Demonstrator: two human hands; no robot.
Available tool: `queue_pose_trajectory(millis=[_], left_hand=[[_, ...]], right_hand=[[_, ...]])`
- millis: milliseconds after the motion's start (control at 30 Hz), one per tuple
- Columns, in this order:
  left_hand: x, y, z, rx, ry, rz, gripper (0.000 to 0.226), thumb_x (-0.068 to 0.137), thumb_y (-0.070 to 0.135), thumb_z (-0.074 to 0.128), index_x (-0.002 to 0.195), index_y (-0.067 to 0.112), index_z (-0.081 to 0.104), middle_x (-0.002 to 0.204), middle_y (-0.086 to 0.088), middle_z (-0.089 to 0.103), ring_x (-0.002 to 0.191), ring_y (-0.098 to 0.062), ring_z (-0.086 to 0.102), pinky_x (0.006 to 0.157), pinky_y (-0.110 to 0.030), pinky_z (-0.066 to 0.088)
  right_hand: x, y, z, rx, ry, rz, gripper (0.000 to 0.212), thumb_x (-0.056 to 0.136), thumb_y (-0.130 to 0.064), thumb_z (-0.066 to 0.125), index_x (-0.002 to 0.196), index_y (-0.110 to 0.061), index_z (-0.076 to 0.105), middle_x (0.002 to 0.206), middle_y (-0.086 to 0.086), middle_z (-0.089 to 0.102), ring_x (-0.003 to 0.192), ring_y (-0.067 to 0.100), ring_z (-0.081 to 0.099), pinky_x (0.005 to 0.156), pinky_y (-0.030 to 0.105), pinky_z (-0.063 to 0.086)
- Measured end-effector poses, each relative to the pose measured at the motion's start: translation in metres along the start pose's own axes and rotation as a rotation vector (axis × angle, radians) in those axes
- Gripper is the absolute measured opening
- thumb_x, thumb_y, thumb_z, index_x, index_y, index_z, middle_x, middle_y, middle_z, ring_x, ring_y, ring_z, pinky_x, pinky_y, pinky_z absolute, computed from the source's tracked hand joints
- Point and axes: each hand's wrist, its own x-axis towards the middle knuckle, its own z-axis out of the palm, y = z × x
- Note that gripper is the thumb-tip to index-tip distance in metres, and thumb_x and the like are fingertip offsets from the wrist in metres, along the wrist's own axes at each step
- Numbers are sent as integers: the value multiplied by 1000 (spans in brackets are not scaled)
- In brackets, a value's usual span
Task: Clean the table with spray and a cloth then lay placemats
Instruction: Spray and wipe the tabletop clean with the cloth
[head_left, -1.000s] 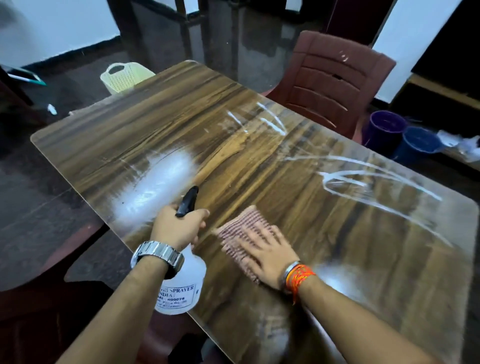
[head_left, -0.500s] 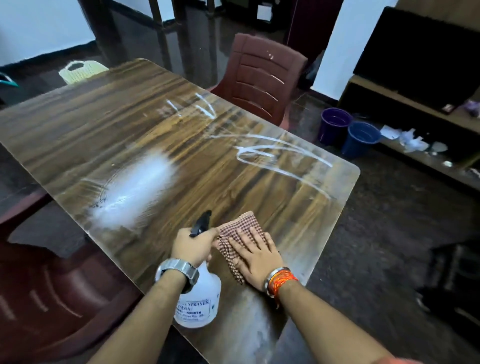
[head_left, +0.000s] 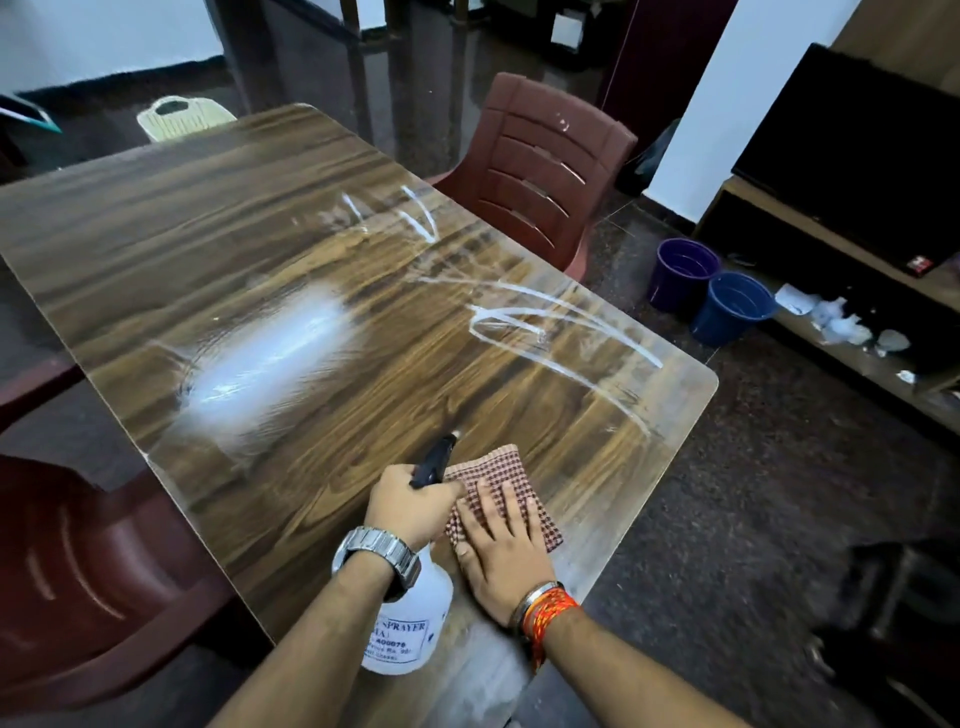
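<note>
The table (head_left: 260, 234) is seen partway through cleaning. The spray bottle (head_left: 415, 618) is gripped around its black trigger head by the left hand (head_left: 415, 506), fingers curled closed on it, and it is held upright over the table's near edge, nozzle aimed across the top. The checked cloth (head_left: 493, 465) is pressed flat by the right hand (head_left: 501, 551), fingers straight and spread, just inside the right-hand edge near the near corner. White streaks (head_left: 545, 317) are left toward the far right corner and along the far edge, and a bright wet-looking patch (head_left: 270, 364) is spread toward the left edge, so most of the top is judged not yet wiped. No placemats are seen anywhere in view. The wiping of the whole surface is judged to be left, and the laying of placemats has not been begun.
</note>
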Motion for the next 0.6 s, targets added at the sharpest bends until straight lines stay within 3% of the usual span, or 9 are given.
queue_pose_trajectory(millis=[100, 200, 367, 500, 600], left_hand=[[4, 6, 2, 2, 37, -18, 28, 60, 32, 73, 50, 10, 58, 42, -6, 52, 42, -23, 47, 49, -30, 41], [7, 17, 12, -27, 25, 15, 33, 58, 36, 76, 59, 5, 65, 47, -4, 57, 40, -19, 49, 43, -23, 40], [16, 35, 44, 3, 158, -30, 30, 62, 33, 73, 51, 12, 56, 42, 0, 54, 44, -22, 49, 49, -27, 38], [24, 53, 82, -140, 234, -87, 36, 64, 39, 80, 65, 4, 73, 58, -10, 72, 38, -21, 51, 46, -27, 43], [23, 64, 112, -203, 287, -148, 33, 68, 40, 82, 68, 7, 76, 68, -8, 76, 34, -18, 51, 45, -26, 44]], right_hand=[[1, 10, -4, 1, -16, -129, 58, 96, -53, 16, 151, -36, 7, 160, -3, -7, 144, 30, -18, 113, 47, -18], [9, 18, -6, 26, -28, -161, 59, 95, -52, 16, 151, -36, 3, 159, -5, -9, 145, 26, -19, 112, 46, -18], [43, 64, -14, -1, -40, -239, 58, 95, -53, 11, 150, -37, 4, 160, -5, -5, 146, 23, -13, 112, 45, -21], [90, 159, -40, -64, 33, -178, 57, 97, -52, 17, 150, -40, 3, 160, -6, -5, 147, 22, -6, 114, 43, -16], [128, 258, -67, -97, 73, 9, 56, 98, -50, 23, 150, -40, 5, 161, -6, -1, 147, 24, 0, 118, 48, -3]])
